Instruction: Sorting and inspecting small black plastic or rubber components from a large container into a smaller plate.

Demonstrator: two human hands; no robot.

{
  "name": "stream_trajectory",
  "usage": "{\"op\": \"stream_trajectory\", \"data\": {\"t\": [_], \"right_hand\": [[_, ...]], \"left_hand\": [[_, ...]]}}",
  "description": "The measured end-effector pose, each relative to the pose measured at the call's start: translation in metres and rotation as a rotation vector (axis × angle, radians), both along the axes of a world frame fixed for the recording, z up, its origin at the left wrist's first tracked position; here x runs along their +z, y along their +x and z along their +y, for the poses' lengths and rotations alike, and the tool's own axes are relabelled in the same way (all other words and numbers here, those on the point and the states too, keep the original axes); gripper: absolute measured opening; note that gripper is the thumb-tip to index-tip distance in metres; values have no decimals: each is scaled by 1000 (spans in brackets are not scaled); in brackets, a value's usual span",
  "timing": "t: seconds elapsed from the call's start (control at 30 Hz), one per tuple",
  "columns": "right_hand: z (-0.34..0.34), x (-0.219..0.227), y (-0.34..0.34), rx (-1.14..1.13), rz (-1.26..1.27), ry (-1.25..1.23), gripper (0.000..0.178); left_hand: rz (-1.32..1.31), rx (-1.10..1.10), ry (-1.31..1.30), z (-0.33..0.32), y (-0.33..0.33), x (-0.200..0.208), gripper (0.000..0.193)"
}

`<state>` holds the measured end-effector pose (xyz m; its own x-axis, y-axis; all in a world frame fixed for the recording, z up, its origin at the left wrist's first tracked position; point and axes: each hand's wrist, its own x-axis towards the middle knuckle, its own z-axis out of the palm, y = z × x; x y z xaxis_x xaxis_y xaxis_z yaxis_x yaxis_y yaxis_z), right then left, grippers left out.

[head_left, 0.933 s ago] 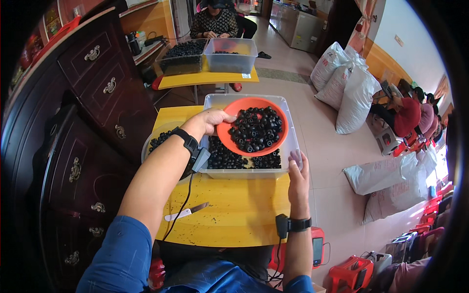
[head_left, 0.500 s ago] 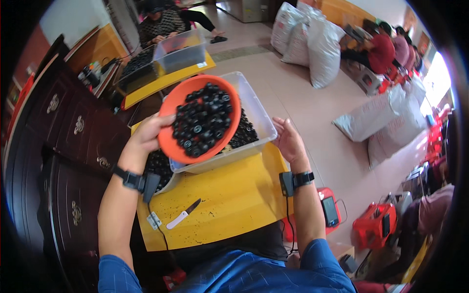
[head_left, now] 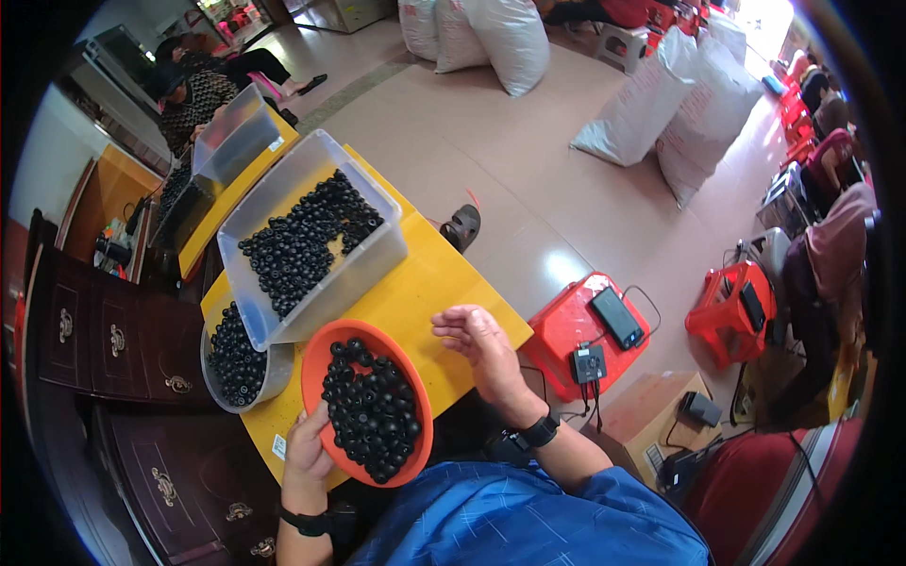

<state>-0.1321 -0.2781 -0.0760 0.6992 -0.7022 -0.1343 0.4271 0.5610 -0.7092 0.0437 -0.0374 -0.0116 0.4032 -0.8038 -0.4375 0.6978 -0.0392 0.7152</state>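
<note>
My left hand [head_left: 307, 448] grips the left rim of an orange plastic bowl [head_left: 312, 375], thumb over the edge. Small black round pieces [head_left: 373, 420], some showing a hole, fill much of the bowl, which is tilted and held close to my body over the table's near edge. To the right of the bowl, my right hand [head_left: 489, 358] is raised with its fingers stretched out and nothing in it. Beyond the bowl stands a clear rectangular tub [head_left: 368, 274] with many similar pieces spread over its bottom. A rounder translucent container [head_left: 276, 373] at the left holds more of them.
The yellow tabletop [head_left: 444, 274] carries the containers. Dark drawers [head_left: 85, 340] stand close on the left. A red stool [head_left: 557, 325] with a phone and a small black device sits right of the table. White sacks [head_left: 642, 104] and other people are farther off.
My left hand has brought the bowl from above the clear tub down and back toward my body. My right hand has moved nearer too. The view has shifted, and the knife no longer shows.
</note>
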Motion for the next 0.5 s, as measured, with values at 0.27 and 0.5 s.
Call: {"op": "stream_trajectory", "data": {"t": [0.27,0.5], "right_hand": [[48,18,-10,100,-42,-306,57],[42,8,-7,49,125,-669,48]], "left_hand": [[-36,158,53,12,-21,-50,46],[4,212,105,-14,-34,-50,42]]}}
